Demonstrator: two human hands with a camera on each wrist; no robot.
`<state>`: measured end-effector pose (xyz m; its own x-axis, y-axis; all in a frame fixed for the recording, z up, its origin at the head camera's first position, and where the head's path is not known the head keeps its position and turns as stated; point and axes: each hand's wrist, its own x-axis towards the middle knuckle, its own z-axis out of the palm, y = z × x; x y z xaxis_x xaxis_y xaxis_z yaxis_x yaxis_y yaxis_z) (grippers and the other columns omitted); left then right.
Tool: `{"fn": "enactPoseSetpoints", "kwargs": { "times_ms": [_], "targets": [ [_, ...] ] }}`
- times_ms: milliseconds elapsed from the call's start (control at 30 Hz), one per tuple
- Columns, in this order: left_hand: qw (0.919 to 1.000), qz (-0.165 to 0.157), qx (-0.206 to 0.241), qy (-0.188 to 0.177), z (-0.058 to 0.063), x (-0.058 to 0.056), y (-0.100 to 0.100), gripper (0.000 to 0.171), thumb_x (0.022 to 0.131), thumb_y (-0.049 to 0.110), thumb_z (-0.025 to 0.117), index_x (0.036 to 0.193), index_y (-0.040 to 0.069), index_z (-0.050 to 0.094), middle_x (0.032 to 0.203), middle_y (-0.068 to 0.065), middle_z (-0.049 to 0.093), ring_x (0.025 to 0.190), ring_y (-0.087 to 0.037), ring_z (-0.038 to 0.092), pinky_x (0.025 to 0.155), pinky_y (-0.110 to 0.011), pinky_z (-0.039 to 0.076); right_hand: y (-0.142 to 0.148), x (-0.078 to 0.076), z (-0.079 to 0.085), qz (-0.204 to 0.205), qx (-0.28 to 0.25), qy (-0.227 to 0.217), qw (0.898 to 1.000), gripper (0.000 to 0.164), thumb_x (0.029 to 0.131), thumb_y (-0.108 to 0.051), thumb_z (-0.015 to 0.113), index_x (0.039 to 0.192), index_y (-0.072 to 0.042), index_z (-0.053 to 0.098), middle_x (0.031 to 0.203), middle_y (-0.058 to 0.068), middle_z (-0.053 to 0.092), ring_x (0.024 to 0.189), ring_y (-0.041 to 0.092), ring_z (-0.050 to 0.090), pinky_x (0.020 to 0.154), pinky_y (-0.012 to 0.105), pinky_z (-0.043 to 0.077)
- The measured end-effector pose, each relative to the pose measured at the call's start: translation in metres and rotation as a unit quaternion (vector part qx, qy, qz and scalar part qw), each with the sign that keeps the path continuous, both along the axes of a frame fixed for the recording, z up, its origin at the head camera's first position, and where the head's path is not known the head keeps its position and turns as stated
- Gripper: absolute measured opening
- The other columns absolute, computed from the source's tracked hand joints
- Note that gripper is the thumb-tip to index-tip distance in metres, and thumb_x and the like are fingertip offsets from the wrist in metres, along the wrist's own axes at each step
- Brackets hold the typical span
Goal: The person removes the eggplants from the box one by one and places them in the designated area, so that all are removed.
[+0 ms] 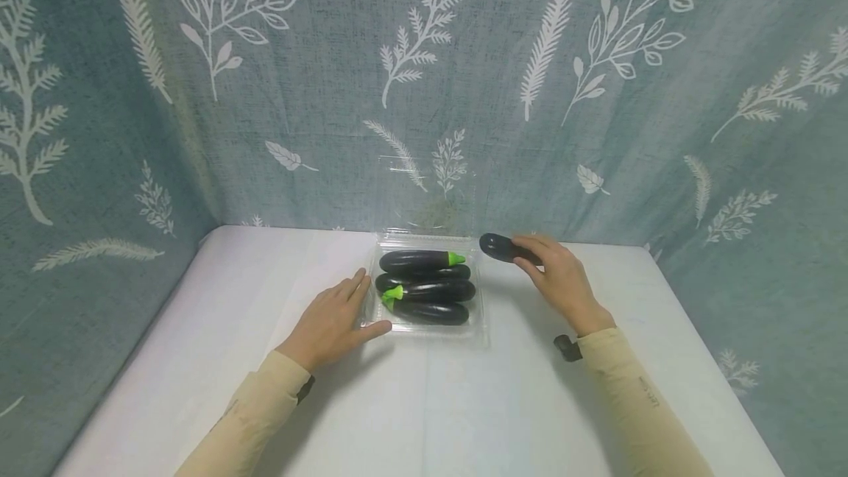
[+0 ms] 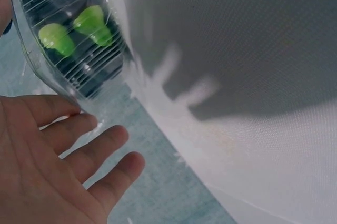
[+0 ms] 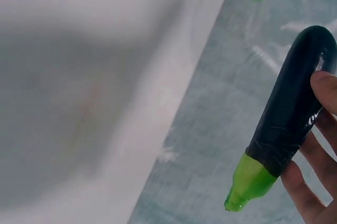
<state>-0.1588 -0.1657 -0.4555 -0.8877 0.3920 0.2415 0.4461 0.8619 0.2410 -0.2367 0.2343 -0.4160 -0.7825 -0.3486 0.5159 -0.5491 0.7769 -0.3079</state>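
Note:
My right hand (image 1: pixel 556 277) pinches a dark purple eggplant (image 1: pixel 498 246) between thumb and fingers, just right of a clear plastic box (image 1: pixel 482 319). In the right wrist view the held eggplant (image 3: pixel 288 108) shows its bright green stem end pointing down and left. Several more eggplants (image 1: pixel 433 313) lie side by side in the box, some with green caps to the left, one to the right. My left hand (image 1: pixel 331 324) is spread along the box's left side, fingers extended. In the left wrist view its fingertips (image 2: pixel 87 123) are right at the box's edge, near two green caps (image 2: pixel 93 24).
The box's clear lid (image 1: pixel 427 201) stands raised at the back, in front of a grey-green curtain (image 1: pixel 331 131) with white leaf prints. A white tabletop (image 1: pixel 464 418) lies under everything, with curtain on its left and right sides too.

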Motion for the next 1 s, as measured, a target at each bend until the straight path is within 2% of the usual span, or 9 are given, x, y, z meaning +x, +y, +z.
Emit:
{"fn": "enactPoseSetpoints", "kwargs": {
  "times_ms": [233,600,800,1000],
  "targets": [
    [1.0000,-0.003,0.000,0.001,0.000,0.000,-0.001,0.093,0.093,0.062,0.061,0.148,-0.011,0.043,0.154,-0.026,0.042,0.135,-0.043,0.049,0.109,-0.054,0.041,0.019,-0.011,-0.012,-0.003,0.011,-0.033,0.999,0.035,0.092,-0.015,0.076,0.126,-0.010,0.069,0.130,0.012,0.066,0.124,0.034,0.060,0.104,0.052,0.046],
    [1.0000,-0.005,0.000,0.006,-0.002,-0.001,-0.001,0.093,0.093,0.063,0.061,0.147,-0.011,0.044,0.153,-0.026,0.042,0.134,-0.043,0.049,0.109,-0.054,0.042,0.030,-0.017,-0.025,-0.012,0.042,-0.140,0.989,0.031,0.094,-0.011,0.071,0.124,-0.005,0.068,0.128,0.017,0.067,0.121,0.039,0.061,0.105,0.054,0.045],
    [1.0000,-0.005,0.002,0.003,-0.002,-0.001,-0.002,0.092,0.093,0.061,0.061,0.147,-0.011,0.044,0.153,-0.026,0.042,0.135,-0.043,0.049,0.109,-0.054,0.042,0.033,-0.020,-0.035,-0.007,0.072,-0.166,0.983,0.032,0.094,-0.007,0.072,0.125,-0.001,0.068,0.127,0.019,0.067,0.121,0.040,0.060,0.105,0.054,0.045],
    [1.0000,-0.006,0.004,0.005,-0.001,0.000,-0.002,0.093,0.093,0.062,0.062,0.148,-0.011,0.043,0.153,-0.027,0.042,0.135,-0.044,0.048,0.109,-0.054,0.041,0.035,-0.021,-0.040,-0.004,0.072,-0.176,0.982,0.033,0.096,-0.008,0.069,0.128,0.000,0.066,0.130,0.020,0.066,0.124,0.041,0.058,0.107,0.055,0.043]
  ]
}}
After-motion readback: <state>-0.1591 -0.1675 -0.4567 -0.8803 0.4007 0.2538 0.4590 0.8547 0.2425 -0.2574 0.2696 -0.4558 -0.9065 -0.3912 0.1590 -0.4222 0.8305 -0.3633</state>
